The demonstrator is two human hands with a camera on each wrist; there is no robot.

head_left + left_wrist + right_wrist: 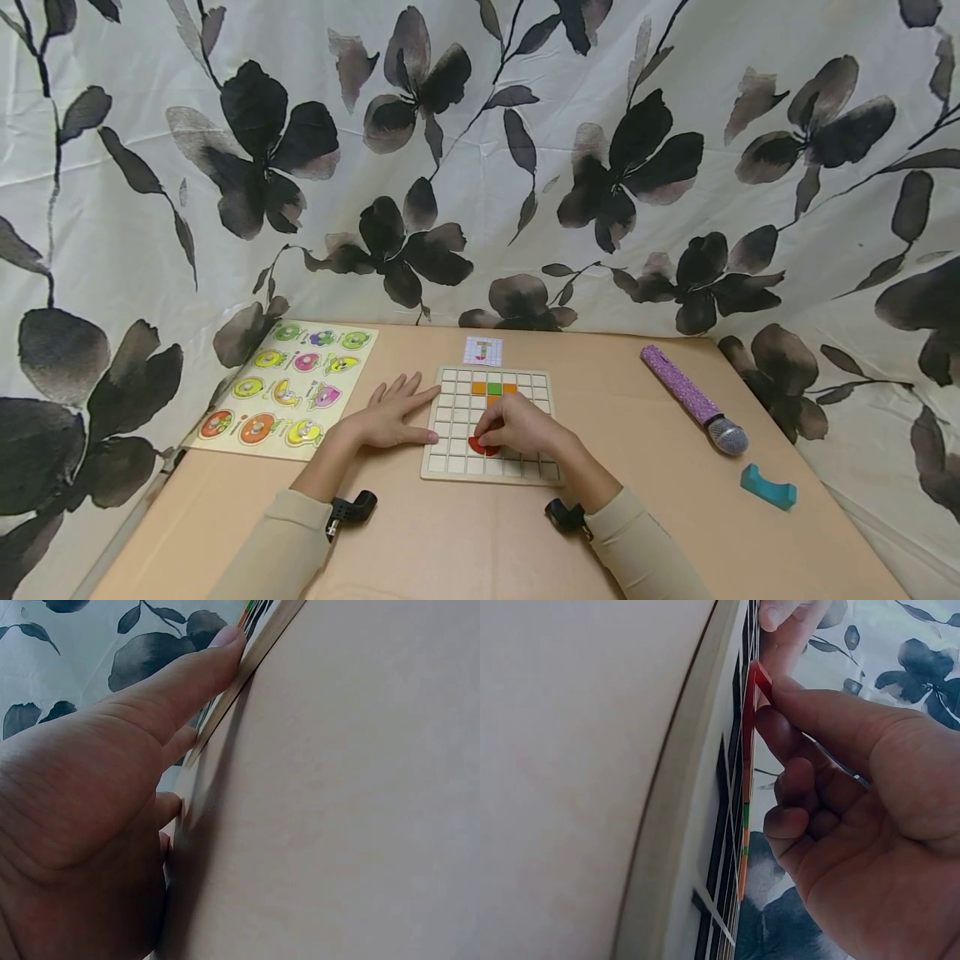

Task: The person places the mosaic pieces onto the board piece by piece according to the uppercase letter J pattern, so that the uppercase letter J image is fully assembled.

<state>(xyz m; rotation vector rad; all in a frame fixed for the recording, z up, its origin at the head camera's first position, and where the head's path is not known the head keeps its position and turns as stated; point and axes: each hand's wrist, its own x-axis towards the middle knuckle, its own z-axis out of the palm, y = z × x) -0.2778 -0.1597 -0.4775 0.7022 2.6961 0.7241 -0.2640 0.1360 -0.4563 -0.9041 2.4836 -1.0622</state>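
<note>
A pale grid board [491, 478] with white squares lies on the table. My left hand [386, 414] rests spread at its left side, thumb and index finger touching the board's edge. Over the lower middle of the board, my right hand [525, 427] pinches a small red tile [762, 679] between thumb and index finger; the tile is tilted against the board's surface. Another red piece [492, 451] lies in the grid beneath the fingers. Farther up sit orange tiles [478, 388] and a green tile [494, 389]. The right hand partly hides the column below them.
A small pattern card [483, 351] lies behind the board. At left is a sheet with fruit pictures [288, 387]. A purple glittery microphone [682, 387] and a teal curved block [768, 487] lie at right. Flowered cloth [525, 183] hangs behind the table [450, 542].
</note>
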